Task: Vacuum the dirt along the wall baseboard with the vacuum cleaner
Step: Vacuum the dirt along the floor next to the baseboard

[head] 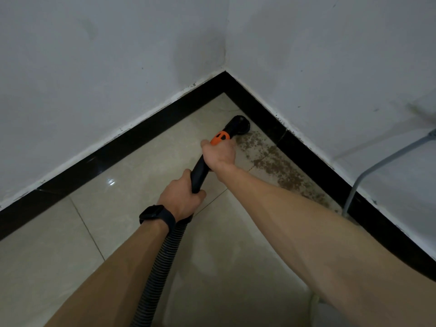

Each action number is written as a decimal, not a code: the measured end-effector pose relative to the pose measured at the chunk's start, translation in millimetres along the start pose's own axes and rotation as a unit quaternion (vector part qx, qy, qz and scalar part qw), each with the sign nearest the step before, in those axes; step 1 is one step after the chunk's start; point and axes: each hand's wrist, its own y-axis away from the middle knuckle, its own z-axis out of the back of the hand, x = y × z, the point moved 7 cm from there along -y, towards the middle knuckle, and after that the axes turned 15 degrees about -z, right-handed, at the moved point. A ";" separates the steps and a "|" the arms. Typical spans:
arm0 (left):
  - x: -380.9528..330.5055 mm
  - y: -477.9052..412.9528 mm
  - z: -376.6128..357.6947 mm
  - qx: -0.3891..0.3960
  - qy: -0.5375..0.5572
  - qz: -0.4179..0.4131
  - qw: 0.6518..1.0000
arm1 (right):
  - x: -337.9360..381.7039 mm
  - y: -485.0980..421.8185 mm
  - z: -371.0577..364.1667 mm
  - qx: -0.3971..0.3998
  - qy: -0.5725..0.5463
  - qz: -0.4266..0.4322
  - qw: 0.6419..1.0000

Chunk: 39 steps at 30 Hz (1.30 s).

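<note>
Forearms [306,227] closest to us; our left hand [180,199] wraps the black wand [199,172] low, right hand [220,153] grips it by the orange collar [220,137]. Beyond the fingers [228,145], the nozzle [238,125] sits beside the baseboard [306,152], dirt [278,166] strewn just right of them. Risk, we judge: a fast sweep scatters grit, or snags the grey cable [377,164]. No readable writing.

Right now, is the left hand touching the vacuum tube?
Touching. The head view shows the left hand with its fingers curled round the tube, with no gap; the right hand holds it farther along, by the orange collar.
</note>
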 end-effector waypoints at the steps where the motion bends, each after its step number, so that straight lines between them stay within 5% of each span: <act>1: 4.9 4.0 2.1 0.003 -0.001 0.000 1.000 | -2.8 2.7 -5.0 0.003 0.002 -0.002 1.000; 21: 33.0 88.5 -17.7 0.015 -0.002 -0.007 1.000 | -75.2 45.5 -28.6 0.023 0.035 0.008 0.999; 39: 19.1 32.3 -43.0 -0.033 0.118 0.025 0.992 | -32.3 8.5 -11.1 -0.046 0.116 0.045 0.991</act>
